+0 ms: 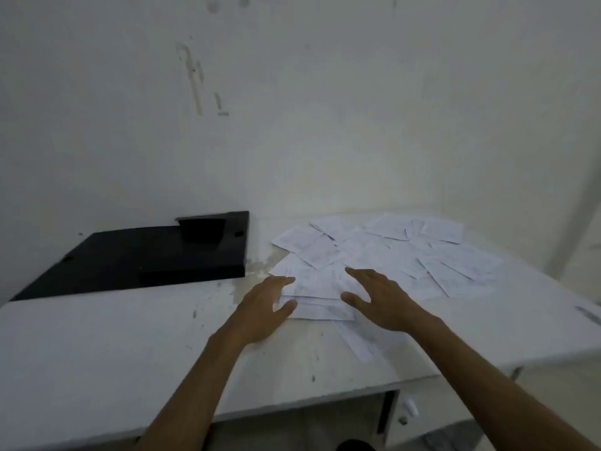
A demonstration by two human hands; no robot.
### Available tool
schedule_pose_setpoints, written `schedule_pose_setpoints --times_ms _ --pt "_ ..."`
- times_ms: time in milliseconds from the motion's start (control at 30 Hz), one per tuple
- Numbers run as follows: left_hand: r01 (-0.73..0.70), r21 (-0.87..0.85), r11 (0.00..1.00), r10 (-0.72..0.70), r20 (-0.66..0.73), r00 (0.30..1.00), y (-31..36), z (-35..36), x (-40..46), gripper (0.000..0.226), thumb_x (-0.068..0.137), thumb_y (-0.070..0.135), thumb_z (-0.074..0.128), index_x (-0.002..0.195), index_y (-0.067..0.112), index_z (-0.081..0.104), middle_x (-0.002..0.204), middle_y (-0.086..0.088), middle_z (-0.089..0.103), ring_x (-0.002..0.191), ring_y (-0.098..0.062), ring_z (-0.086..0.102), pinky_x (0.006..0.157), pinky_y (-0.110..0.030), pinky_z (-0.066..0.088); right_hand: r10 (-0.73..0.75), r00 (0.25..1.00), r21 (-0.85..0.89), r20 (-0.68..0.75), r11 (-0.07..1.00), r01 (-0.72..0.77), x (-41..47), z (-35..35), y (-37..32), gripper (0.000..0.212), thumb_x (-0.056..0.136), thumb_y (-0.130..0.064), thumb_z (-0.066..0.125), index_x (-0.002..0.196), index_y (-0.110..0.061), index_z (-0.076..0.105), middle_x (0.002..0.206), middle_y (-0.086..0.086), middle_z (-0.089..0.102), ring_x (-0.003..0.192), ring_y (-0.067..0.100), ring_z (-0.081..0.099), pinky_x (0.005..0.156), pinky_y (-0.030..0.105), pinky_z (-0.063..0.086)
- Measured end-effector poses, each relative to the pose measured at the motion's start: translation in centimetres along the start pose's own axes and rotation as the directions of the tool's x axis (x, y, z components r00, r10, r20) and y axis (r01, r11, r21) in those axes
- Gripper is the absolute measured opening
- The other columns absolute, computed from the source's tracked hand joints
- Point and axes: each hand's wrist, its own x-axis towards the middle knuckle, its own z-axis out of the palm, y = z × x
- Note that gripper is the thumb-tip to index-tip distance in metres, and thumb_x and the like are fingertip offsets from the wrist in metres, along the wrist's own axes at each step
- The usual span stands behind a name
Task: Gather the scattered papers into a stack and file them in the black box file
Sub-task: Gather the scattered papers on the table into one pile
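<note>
Several white printed papers (383, 252) lie scattered and overlapping across the right half of a white desk (107, 346). A black box file (146, 255) lies flat at the back left, against the wall. My left hand (265, 307) rests on the desk at the left edge of the nearest sheets, fingers apart, holding nothing. My right hand (379, 299) hovers over the near papers, fingers spread, thumb pointing left toward the other hand. A few stacked sheets (320, 301) lie between my two hands. One loose sheet (356, 341) sits nearer the desk's front edge, under my right forearm.
A stained white wall (292, 109) rises directly behind the desk. The desk's front edge (292, 406) runs diagonally across the lower frame, with a dark leg and drawer unit below it. A small dark mark sits at the desk's far right edge.
</note>
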Motion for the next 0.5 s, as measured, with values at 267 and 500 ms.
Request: schedule_pose_setpoints --times_ms 267,500 --pt "0.063 0.297 0.953 -0.089 0.074 0.993 -1.1 3.3 0.1 0.076 0.09 0.072 0.032 0.156 0.037 0.018 0.166 0.01 0.008 0.153 -0.013 -0.002 0.124 -0.039 -0.002 0.025 0.999 -0.069 -0.035 0.997 -0.028 -1.6 3.4 2.6 0.091 0.082 -0.083 0.014 0.159 -0.035 0.015 0.169 -0.005 0.013 0.156 0.017 0.006 0.125 0.04 0.007" --pt "0.04 0.273 0.961 -0.057 0.054 0.997 -1.7 2.9 1.0 0.075 0.087 0.072 0.042 0.152 0.039 0.026 0.165 0.01 0.013 0.153 -0.012 0.003 0.124 -0.04 -0.002 0.031 0.999 0.021 -0.029 0.999 -0.031 3.4 2.1 1.7 0.08 0.093 -0.072 0.038 0.16 -0.033 0.017 0.169 -0.002 0.013 0.156 0.02 0.012 0.124 0.047 0.011"
